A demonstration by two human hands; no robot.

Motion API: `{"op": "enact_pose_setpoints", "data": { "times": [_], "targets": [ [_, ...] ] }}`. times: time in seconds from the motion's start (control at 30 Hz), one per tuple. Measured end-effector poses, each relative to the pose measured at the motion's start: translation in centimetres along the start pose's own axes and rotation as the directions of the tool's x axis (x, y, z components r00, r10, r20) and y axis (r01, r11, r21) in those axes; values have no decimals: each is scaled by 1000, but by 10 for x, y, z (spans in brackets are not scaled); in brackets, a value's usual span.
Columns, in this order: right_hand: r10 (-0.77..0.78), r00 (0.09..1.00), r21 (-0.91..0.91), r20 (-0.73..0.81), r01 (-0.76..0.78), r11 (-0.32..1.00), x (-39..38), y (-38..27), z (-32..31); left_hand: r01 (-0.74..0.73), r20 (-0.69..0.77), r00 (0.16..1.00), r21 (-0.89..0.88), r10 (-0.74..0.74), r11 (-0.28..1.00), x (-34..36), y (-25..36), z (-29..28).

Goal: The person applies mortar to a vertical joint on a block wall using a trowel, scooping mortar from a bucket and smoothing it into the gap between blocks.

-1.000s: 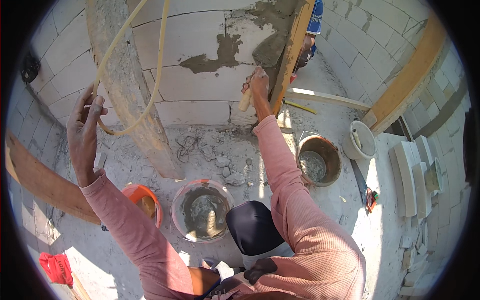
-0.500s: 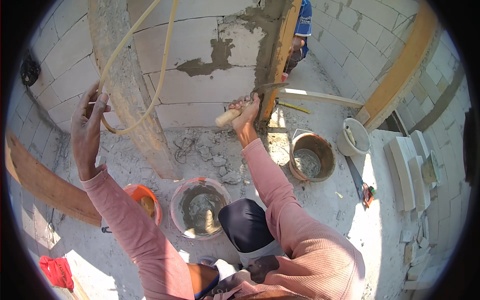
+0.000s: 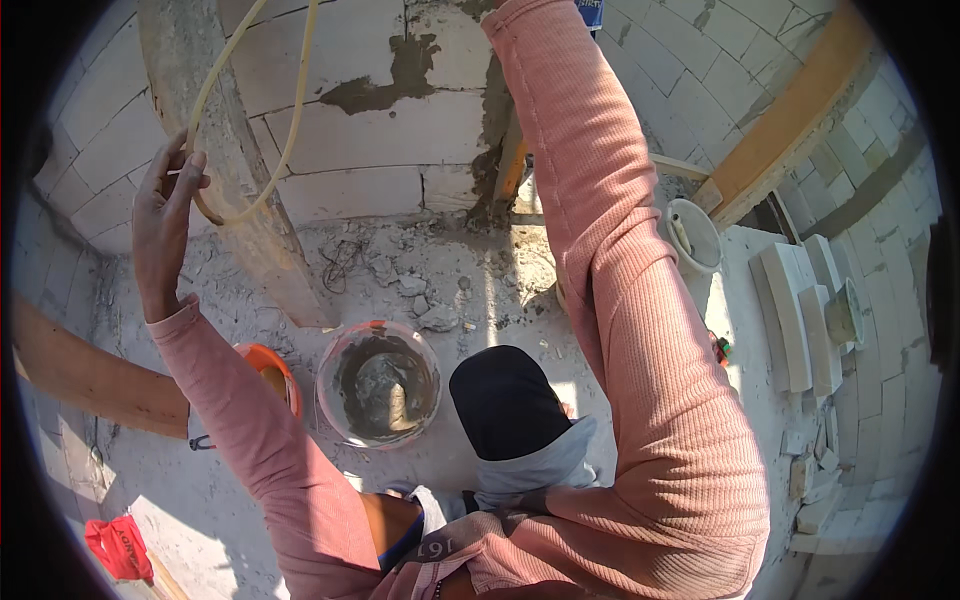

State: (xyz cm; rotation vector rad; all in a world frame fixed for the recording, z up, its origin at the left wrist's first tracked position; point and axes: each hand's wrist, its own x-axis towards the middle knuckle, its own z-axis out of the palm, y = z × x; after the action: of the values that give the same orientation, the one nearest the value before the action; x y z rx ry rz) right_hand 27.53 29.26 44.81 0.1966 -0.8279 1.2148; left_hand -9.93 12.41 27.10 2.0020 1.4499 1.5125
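My left hand (image 3: 168,225) is raised at the left, thumb and fingers apart, beside a looped pale yellow hose (image 3: 296,110). The hose passes behind its fingertips; a firm grip does not show. My right arm (image 3: 600,190) reaches up past the top edge, so the right hand and whatever it holds are out of the picture. Ahead stands a pale block wall (image 3: 350,140) with grey mortar smears. Below, between my arms, a mortar tub (image 3: 324,385) has a pale handle-like piece (image 3: 398,405) standing in its wet grey mix.
A mortar-stained post (image 3: 240,170) leans at the left. An orange bucket (image 3: 292,385) sits by the tub, a white bucket (image 3: 712,250) at right. Pale blocks (image 3: 785,315) stand along the right wall. A dark-capped shape with grey cloth (image 3: 505,405) is below me.
My right hand, earlier shut on a trowel by the wooden frame, has gone up out of view. Its sleeve now covers the brown bucket. My left hand remains beside the hose; the view has shifted.
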Motion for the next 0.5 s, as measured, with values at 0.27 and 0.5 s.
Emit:
{"op": "enact_pose_setpoints", "data": {
  "times": [0.27,0.5],
  "targets": [
    [582,455,-555,-674,-832,8,-272,-103,-82,-174,-12,985,-8,174,985,7,-13,78],
    [915,260,-895,-310,246,-373,-388,-35,-88,-50,119,992,12,48,999,14,-34,109]
  ]
}}
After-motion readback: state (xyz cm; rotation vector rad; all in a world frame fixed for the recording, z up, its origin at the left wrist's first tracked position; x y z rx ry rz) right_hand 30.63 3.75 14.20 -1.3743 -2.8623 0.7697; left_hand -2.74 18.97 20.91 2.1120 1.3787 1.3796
